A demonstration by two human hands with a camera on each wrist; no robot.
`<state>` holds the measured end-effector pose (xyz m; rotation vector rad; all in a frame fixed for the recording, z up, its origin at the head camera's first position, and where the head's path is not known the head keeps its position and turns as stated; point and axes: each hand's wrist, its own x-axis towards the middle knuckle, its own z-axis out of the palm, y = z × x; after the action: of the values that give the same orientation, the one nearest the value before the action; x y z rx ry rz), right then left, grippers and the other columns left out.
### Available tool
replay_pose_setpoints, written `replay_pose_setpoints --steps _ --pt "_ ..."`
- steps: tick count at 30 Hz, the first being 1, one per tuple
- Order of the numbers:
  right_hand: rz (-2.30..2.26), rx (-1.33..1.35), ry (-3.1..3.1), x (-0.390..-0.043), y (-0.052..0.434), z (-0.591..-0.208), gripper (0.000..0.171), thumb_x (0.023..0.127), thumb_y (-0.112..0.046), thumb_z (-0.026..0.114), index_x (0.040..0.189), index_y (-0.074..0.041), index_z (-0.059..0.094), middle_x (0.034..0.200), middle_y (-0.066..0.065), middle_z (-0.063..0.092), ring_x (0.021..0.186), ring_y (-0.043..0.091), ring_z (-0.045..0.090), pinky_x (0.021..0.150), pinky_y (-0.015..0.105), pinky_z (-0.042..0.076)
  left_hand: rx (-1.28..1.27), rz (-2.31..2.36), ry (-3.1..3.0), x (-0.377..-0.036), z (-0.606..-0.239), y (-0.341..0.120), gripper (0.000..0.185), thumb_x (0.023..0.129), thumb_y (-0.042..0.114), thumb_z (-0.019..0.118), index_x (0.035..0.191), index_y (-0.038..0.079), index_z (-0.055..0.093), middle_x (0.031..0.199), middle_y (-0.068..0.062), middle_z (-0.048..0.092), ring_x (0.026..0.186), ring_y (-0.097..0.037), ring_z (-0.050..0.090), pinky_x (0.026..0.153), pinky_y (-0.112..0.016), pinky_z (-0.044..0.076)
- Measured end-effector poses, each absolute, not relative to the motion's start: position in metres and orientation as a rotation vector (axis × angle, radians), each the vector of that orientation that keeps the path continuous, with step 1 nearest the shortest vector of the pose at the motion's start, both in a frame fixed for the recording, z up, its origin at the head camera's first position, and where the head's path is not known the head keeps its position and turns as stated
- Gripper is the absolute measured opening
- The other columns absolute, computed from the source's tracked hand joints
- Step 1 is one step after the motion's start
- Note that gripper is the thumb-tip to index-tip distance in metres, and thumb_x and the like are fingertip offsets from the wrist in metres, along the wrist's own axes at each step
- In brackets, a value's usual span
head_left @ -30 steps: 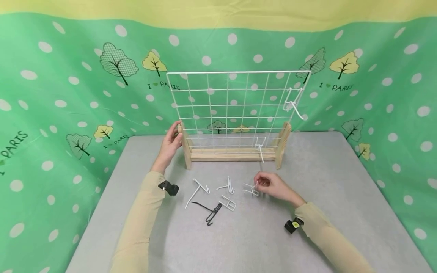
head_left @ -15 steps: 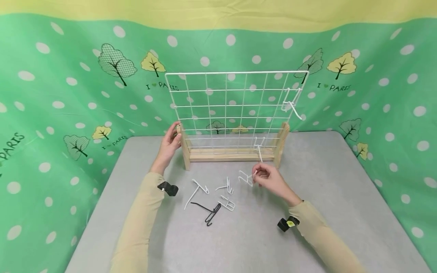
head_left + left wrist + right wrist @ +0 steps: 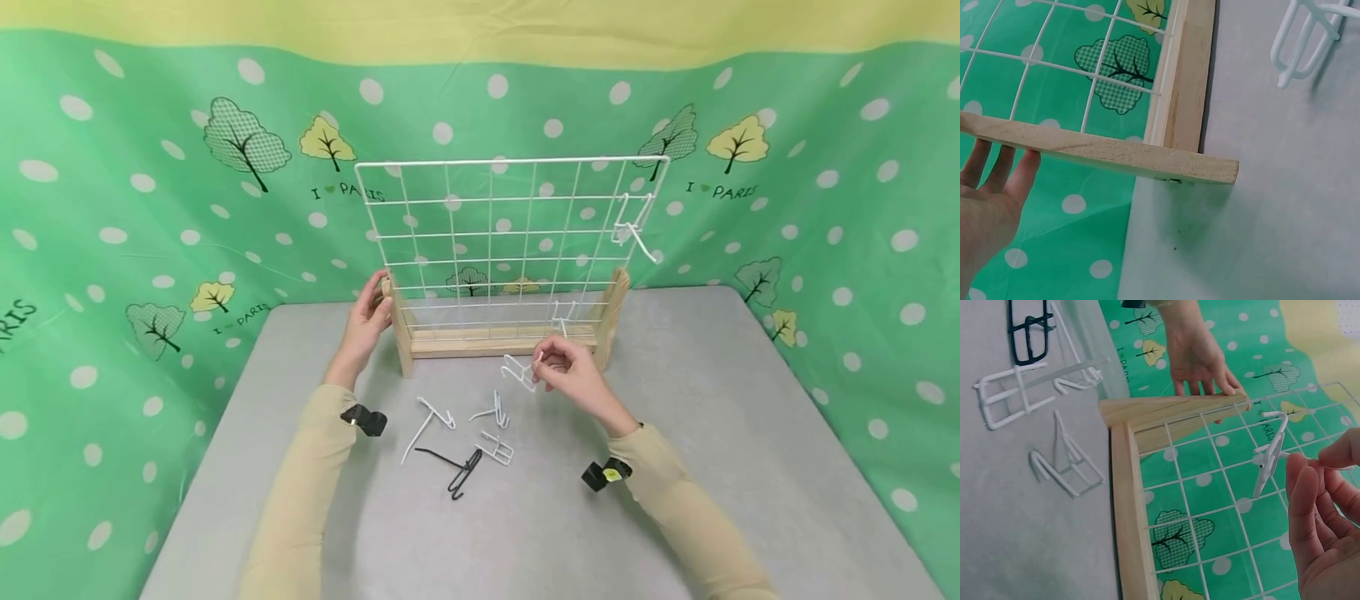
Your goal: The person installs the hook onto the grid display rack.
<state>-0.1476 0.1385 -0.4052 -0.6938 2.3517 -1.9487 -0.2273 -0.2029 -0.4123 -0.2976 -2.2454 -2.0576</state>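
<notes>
My right hand [image 3: 576, 377] pinches the prong of a white wire display hook [image 3: 517, 372] between thumb and fingertips. The hook is raised in front of the grid rack; in the right wrist view its frame [image 3: 1268, 465] points away from the fingers. At the rack's left end, my left hand [image 3: 362, 329] grips the top of the wooden side post [image 3: 399, 329], fingers along its outer face in the left wrist view. The rack's white wire grid [image 3: 490, 200] stands upright. One white hook [image 3: 632, 227] hangs at its upper right, another [image 3: 562, 319] low down, partly hidden by my right hand.
On the grey table [image 3: 465, 550] before the rack lie a black hook [image 3: 461, 473] and white hooks: one on the left [image 3: 430, 421], one in the middle [image 3: 497, 410], one nearer me [image 3: 497, 448]. A green dotted curtain [image 3: 180, 275] surrounds the table.
My right hand has lifted the white hook off the table and carried it up and left, closer to the rack. The left hand keeps its place on the post.
</notes>
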Motion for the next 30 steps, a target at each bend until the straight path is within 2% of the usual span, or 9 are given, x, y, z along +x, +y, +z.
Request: replay_pose_setpoints --steps 3,6,11,15,19,26,30 --pt "-1.998 -0.691 2.344 -0.156 0.137 -0.413 0.005 0.086 0.011 0.056 0.09 0.012 0.055 0.076 0.02 0.061 0.064 0.033 0.062 0.049 0.027 0.052 -0.296 -2.06 -2.241 -0.226 -0.413 -0.203 0.051 0.104 0.011 0.042 0.152 0.013 0.026 0.143 -0.028 0.033 0.128 -0.038 0.037 0.105 -0.054 0.036" --pt "-2.026 -0.684 2.367 -0.161 0.137 -0.411 0.005 0.086 0.009 0.057 0.09 0.012 0.055 0.076 0.019 0.06 0.064 0.035 0.062 0.049 0.028 0.052 -0.306 -2.062 -2.226 -0.227 -0.414 -0.203 0.051 0.104 0.011 0.043 0.152 0.013 0.027 0.143 -0.029 0.033 0.128 -0.039 0.037 0.105 -0.054 0.037" --pt "-2.072 -0.732 2.401 -0.162 0.14 -0.391 0.004 0.085 0.014 0.058 0.089 0.014 0.057 0.076 0.018 0.061 0.063 0.028 0.063 0.049 0.028 0.053 -0.316 -2.071 -2.213 -0.227 -0.414 -0.201 0.05 0.104 0.009 0.043 0.151 0.011 0.027 0.144 -0.029 0.033 0.129 -0.04 0.037 0.104 -0.054 0.037" --pt "-2.108 -0.75 2.439 -0.161 0.142 -0.369 0.006 0.083 0.016 0.058 0.088 0.017 0.056 0.076 0.017 0.06 0.063 0.011 0.062 0.049 0.023 0.052 -0.304 -2.072 -2.211 -0.226 -0.415 -0.202 0.05 0.104 0.01 0.043 0.151 0.011 0.027 0.143 -0.029 0.033 0.129 -0.041 0.037 0.105 -0.055 0.037" --pt "-2.13 -0.763 2.478 -0.161 0.143 -0.35 0.006 0.084 0.017 0.058 0.089 0.018 0.056 0.077 0.02 0.06 0.063 0.006 0.061 0.05 0.02 0.051 -0.297 -2.058 -2.211 -0.225 -0.413 -0.203 0.05 0.104 0.01 0.043 0.151 0.011 0.027 0.142 -0.028 0.034 0.127 -0.039 0.038 0.104 -0.055 0.037" --pt "-2.171 -0.741 2.475 -0.161 0.143 -0.333 0.008 0.085 0.017 0.057 0.093 0.017 0.056 0.08 0.024 0.059 0.063 0.013 0.063 0.051 0.022 0.052 -0.289 -2.051 -2.226 -0.224 -0.411 -0.204 0.051 0.104 0.01 0.043 0.151 0.012 0.027 0.144 -0.028 0.033 0.128 -0.04 0.038 0.104 -0.054 0.038" --pt "-2.196 -0.75 2.497 -0.159 0.143 -0.324 0.007 0.085 0.017 0.057 0.092 0.018 0.056 0.081 0.031 0.059 0.063 0.012 0.064 0.051 0.021 0.052 -0.281 -2.059 -2.244 -0.223 -0.413 -0.203 0.051 0.104 0.01 0.043 0.152 0.013 0.026 0.145 -0.028 0.032 0.13 -0.042 0.036 0.104 -0.053 0.038"
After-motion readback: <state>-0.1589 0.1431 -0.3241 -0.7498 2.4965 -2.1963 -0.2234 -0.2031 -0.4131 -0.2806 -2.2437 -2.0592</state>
